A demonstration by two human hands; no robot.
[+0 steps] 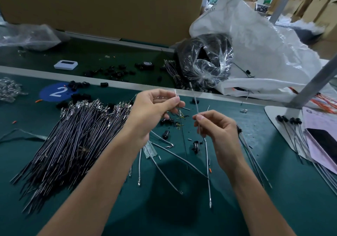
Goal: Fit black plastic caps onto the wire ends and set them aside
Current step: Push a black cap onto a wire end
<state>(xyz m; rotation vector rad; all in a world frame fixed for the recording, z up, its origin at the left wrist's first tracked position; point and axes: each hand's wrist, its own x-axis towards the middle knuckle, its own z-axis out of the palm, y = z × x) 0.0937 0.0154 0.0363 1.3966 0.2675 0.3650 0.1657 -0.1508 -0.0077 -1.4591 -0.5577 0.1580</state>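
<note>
Clear bag (221, 58) holding black caps (191, 53) — in front of it, left hand (155, 111) pinching a dark wire (182, 133), right hand (217, 131) pinching a grey wire (194, 98).

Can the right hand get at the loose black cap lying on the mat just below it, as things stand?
Probably yes: the black cap lies uncovered on the mat, close under the right hand. But its thumb and forefinger pinch a grey wire, so only spare fingers are free.
</note>
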